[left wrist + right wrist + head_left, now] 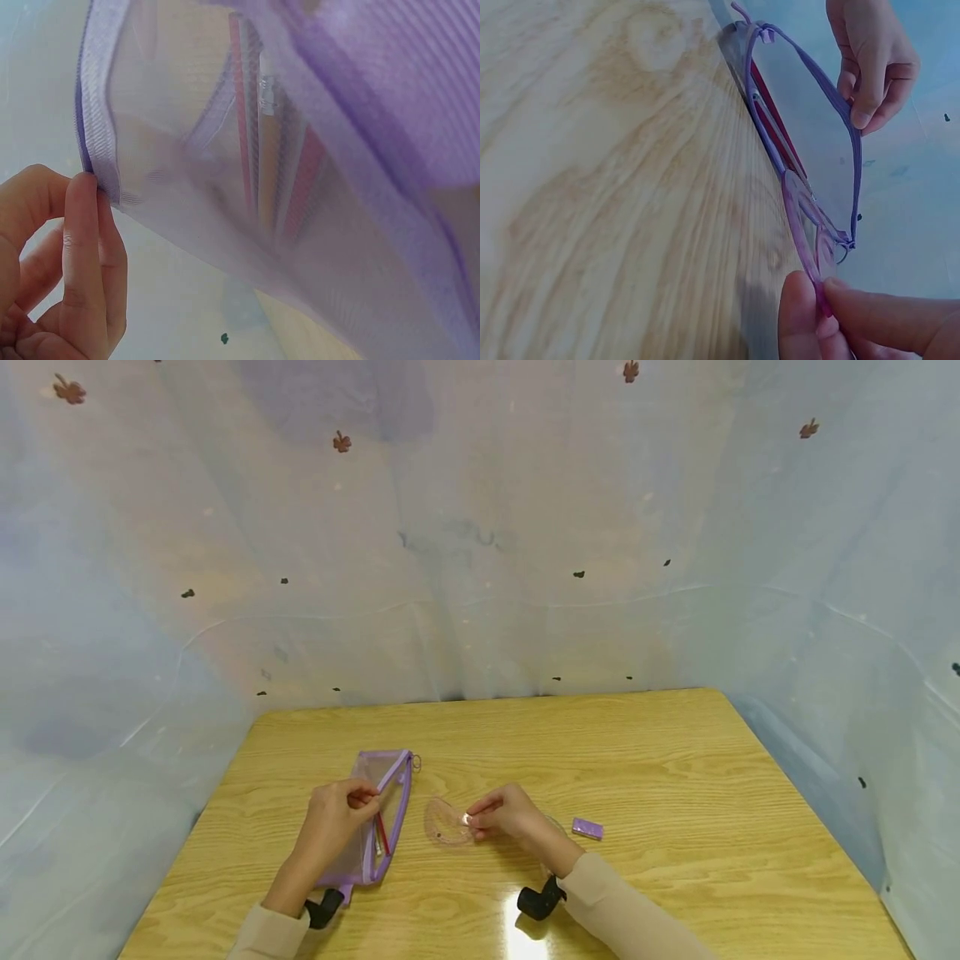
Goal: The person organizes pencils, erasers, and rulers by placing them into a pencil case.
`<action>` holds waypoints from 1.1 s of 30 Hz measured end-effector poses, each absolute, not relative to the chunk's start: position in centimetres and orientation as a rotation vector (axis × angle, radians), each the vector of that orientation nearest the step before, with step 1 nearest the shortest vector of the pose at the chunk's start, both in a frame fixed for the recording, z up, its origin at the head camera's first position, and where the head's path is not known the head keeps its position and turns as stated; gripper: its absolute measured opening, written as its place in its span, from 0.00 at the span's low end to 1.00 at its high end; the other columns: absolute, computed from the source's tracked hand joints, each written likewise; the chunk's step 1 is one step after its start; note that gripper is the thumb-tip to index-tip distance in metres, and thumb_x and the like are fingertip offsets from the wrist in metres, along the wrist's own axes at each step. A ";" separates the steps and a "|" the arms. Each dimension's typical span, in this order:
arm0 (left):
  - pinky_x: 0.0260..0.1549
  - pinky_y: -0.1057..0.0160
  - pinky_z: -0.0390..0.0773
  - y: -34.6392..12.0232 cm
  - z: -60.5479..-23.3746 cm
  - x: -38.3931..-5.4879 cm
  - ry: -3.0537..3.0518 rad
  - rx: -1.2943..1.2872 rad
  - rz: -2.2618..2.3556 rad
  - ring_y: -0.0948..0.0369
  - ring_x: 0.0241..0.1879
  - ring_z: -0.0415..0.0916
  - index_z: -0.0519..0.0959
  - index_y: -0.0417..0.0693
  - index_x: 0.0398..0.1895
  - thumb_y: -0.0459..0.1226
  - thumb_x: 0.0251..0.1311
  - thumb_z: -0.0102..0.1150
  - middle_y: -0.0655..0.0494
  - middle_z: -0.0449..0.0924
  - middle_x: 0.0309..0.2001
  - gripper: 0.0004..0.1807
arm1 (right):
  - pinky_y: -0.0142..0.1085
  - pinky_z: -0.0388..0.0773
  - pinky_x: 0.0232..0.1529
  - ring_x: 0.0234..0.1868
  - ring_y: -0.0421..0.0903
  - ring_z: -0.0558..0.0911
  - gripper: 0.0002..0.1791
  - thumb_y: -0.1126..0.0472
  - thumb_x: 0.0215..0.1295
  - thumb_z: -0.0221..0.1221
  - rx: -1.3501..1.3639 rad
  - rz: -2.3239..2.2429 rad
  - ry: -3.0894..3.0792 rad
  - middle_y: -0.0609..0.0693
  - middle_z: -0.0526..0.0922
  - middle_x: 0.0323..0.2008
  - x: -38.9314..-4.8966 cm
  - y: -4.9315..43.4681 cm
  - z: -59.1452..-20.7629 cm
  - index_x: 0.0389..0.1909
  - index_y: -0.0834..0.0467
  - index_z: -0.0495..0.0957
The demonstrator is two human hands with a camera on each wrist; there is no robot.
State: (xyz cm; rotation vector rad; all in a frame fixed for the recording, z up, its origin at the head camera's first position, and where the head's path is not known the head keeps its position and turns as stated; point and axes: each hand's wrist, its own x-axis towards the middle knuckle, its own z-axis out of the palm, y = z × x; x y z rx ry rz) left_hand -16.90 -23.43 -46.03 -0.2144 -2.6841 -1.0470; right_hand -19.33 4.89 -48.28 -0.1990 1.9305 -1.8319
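Note:
A purple mesh zip pencil case (pixel 365 860) lies on the table with its mouth spread apart. My left hand (pixel 335 820) pinches the zipped upper edge and lifts it, as the left wrist view shows at the fingertips (pixel 82 217). Inside the case are a pencil (pixel 268 150) and red sticks (pixel 304 176), seen through the mesh. Between finger and thumb my right hand (pixel 517 822) pinches a clear pinkish protractor (pixel 442 827). In the right wrist view the protractor (pixel 802 232) points at the open mouth; whether it touches the case I cannot tell.
A small purple block, perhaps an eraser (pixel 587 828), lies right of my right hand. Something clear and curved (pixel 556 823) is partly hidden behind the right wrist. The wooden table (pixel 675 760) ends at a pale patterned curtain (pixel 480 635) at the back and sides.

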 end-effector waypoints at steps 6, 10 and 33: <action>0.24 0.69 0.79 -23.6 -46.1 -16.8 -2.679 -0.212 -1.047 0.63 0.26 0.78 0.86 0.38 0.30 0.26 0.53 0.70 0.58 0.82 0.25 0.02 | 0.45 0.85 0.39 0.32 0.52 0.87 0.09 0.80 0.61 0.61 -0.172 -1.848 1.902 0.68 0.84 0.36 -19.9 4.0 -48.3 0.42 0.79 0.79; 0.24 0.69 0.79 -23.6 -46.1 -16.7 -2.673 -0.212 -1.047 0.63 0.26 0.78 0.85 0.37 0.30 0.26 0.52 0.69 0.58 0.81 0.24 0.02 | 0.45 0.85 0.39 0.32 0.54 0.87 0.09 0.80 0.61 0.60 -0.171 -1.847 1.897 0.67 0.85 0.35 -20.1 3.6 -48.2 0.42 0.79 0.79; 0.23 0.69 0.78 -23.8 -46.3 -17.0 -2.652 -0.236 -1.042 0.64 0.24 0.77 0.86 0.36 0.30 0.26 0.51 0.69 0.60 0.81 0.24 0.03 | 0.44 0.85 0.40 0.33 0.54 0.87 0.10 0.82 0.61 0.59 -0.151 -1.928 1.818 0.67 0.85 0.35 -21.7 1.0 -48.5 0.43 0.81 0.78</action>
